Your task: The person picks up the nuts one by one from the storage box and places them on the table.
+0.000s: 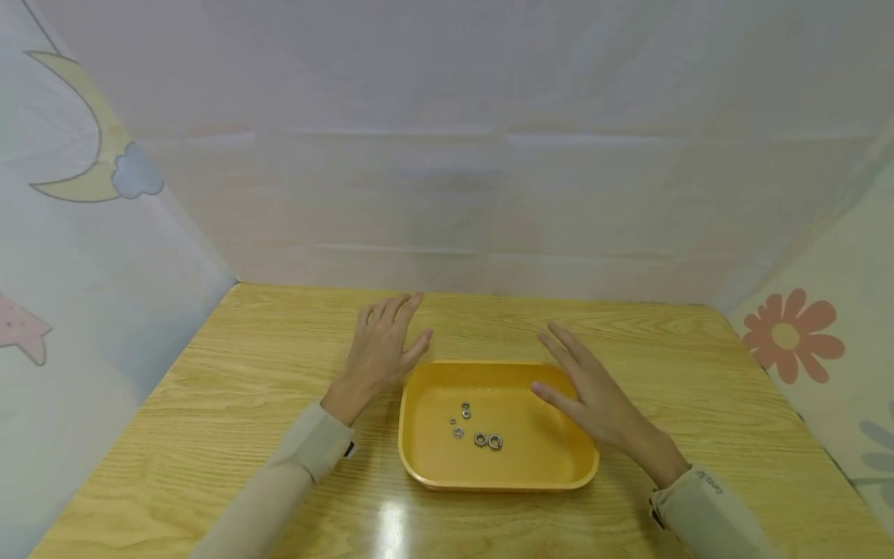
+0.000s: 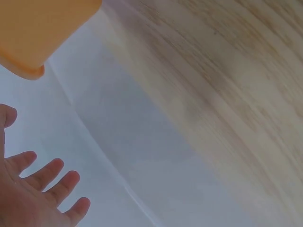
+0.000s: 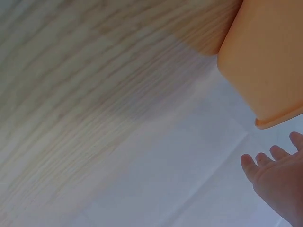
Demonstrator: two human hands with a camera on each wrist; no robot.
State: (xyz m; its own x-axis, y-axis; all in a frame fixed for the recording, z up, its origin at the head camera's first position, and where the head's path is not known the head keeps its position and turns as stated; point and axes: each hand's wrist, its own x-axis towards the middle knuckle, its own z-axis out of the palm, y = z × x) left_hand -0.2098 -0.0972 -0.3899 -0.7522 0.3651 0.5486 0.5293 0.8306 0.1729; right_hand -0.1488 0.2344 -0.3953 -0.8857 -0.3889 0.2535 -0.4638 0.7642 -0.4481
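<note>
A yellow plastic tray (image 1: 552,458) sits on the wooden table, with several small metal nuts and rings (image 1: 480,439) lying on its floor, left of the middle. Beyond the tray's left rim is my left hand (image 1: 380,341), fingers extended, thumb apart and nothing held. My right hand (image 1: 594,396) overlaps the tray's right side in the head view, its fingers spread and holding nothing. From the left wrist, the tray's outer wall (image 2: 42,28) shows above the fingers (image 2: 59,187). The right wrist view has the tray wall (image 3: 265,61) above the fingertips (image 3: 248,165) too.
The wood-grain table (image 1: 279,334) extends around the tray to a pale sheet (image 1: 447,194) hanging behind it. Printed side sheets carry a moon (image 1: 91,116) at left and a flower (image 1: 792,334) at right.
</note>
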